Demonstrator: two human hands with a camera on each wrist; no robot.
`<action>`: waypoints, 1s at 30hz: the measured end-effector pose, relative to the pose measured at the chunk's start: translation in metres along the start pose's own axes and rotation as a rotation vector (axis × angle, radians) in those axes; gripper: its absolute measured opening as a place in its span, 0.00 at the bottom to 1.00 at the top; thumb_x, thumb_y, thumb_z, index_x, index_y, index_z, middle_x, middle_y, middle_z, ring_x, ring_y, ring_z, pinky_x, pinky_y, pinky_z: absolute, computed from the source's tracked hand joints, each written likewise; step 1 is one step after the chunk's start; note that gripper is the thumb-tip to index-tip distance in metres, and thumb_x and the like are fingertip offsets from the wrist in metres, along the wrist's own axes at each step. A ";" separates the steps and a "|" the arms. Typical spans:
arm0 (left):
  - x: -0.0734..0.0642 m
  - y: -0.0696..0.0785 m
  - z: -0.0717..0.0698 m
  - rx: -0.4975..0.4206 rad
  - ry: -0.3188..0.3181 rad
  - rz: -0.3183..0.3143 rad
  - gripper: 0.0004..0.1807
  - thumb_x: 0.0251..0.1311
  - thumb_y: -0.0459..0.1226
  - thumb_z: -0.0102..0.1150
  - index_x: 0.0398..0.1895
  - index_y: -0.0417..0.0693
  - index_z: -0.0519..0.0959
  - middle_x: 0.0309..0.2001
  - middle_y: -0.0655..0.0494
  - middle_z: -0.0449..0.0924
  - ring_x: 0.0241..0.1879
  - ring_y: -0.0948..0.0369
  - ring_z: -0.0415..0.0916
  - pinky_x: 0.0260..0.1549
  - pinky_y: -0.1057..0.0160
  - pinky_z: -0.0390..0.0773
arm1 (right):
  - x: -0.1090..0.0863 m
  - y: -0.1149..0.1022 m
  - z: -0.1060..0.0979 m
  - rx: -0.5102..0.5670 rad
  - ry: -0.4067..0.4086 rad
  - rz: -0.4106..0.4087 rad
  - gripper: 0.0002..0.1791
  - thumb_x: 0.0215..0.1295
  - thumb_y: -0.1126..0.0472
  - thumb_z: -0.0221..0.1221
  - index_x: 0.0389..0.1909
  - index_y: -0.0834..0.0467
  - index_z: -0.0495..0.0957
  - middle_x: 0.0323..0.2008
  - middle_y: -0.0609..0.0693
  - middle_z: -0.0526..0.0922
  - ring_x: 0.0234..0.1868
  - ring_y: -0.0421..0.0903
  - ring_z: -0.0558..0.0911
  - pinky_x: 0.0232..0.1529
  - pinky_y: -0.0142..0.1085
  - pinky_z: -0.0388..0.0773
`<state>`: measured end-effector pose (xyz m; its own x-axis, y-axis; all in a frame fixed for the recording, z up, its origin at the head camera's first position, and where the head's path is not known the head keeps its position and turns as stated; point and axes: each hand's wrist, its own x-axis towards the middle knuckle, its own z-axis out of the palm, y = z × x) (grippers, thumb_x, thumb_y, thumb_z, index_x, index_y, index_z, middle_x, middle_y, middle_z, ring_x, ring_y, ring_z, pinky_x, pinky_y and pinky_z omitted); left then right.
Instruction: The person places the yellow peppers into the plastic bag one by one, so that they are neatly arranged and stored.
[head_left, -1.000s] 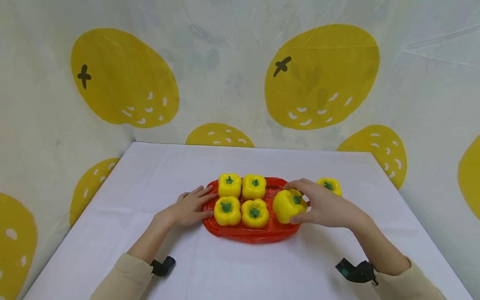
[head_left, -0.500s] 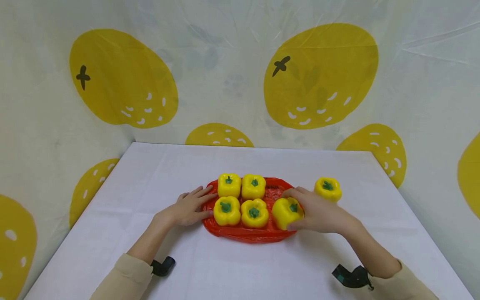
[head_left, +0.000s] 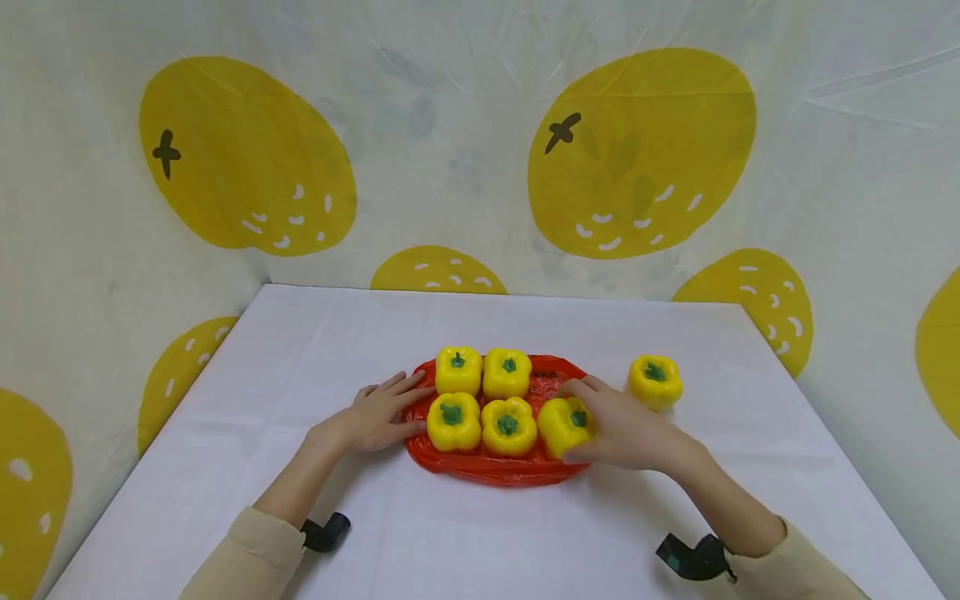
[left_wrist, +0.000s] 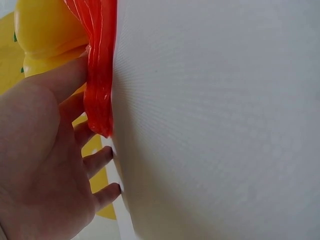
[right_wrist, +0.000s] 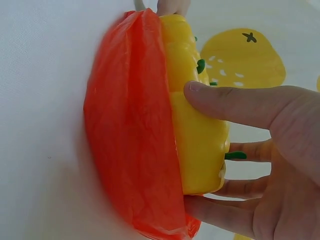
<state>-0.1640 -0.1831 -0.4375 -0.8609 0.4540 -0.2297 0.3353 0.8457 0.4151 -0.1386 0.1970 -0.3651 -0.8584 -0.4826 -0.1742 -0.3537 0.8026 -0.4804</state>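
An oval tray covered in crinkled red plastic (head_left: 502,477) lies on the white table, with several yellow bell peppers (head_left: 453,429) in two rows on its left and middle. My right hand (head_left: 630,427) grips another yellow bell pepper (head_left: 558,427) at the tray's right end, its green stem tilted rightward. In the right wrist view, the thumb lies along one side of this pepper (right_wrist: 197,150) and the fingers reach round the other, right by the red rim. At the left end, my left hand (head_left: 371,419) touches the tray's edge with spread, fairly straight fingers.
One more yellow bell pepper (head_left: 655,382) stands on the table behind my right hand. White cloth with printed yellow fruit (head_left: 645,154) hangs behind and beside the table (head_left: 450,550). Black wrist cameras (head_left: 693,558) sit near both sleeves.
My right hand has brought its pepper down and slightly left onto the tray's right end, uncovering the loose pepper behind. The left hand has stayed at the left edge.
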 end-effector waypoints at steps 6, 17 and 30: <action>-0.001 -0.001 0.000 -0.010 -0.003 0.010 0.39 0.70 0.56 0.57 0.80 0.57 0.62 0.82 0.51 0.49 0.79 0.42 0.41 0.70 0.30 0.47 | 0.003 0.001 0.006 -0.027 0.037 0.000 0.42 0.51 0.47 0.78 0.67 0.52 0.72 0.63 0.58 0.73 0.54 0.56 0.80 0.51 0.56 0.83; -0.002 0.000 -0.001 -0.015 0.004 0.010 0.39 0.70 0.56 0.57 0.80 0.57 0.62 0.82 0.50 0.50 0.80 0.42 0.41 0.70 0.30 0.46 | 0.001 0.003 0.005 -0.022 0.047 -0.057 0.43 0.55 0.48 0.77 0.70 0.55 0.70 0.63 0.59 0.73 0.57 0.57 0.79 0.53 0.57 0.81; -0.002 -0.001 -0.001 0.001 -0.007 0.015 0.39 0.71 0.58 0.55 0.81 0.58 0.61 0.82 0.50 0.49 0.80 0.42 0.41 0.71 0.31 0.47 | 0.008 0.012 -0.004 0.058 0.053 -0.074 0.35 0.56 0.56 0.77 0.64 0.57 0.74 0.60 0.55 0.77 0.59 0.57 0.77 0.54 0.53 0.82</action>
<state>-0.1634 -0.1853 -0.4365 -0.8530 0.4687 -0.2298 0.3487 0.8392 0.4173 -0.1511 0.2039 -0.3689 -0.8499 -0.5190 -0.0912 -0.3960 0.7431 -0.5394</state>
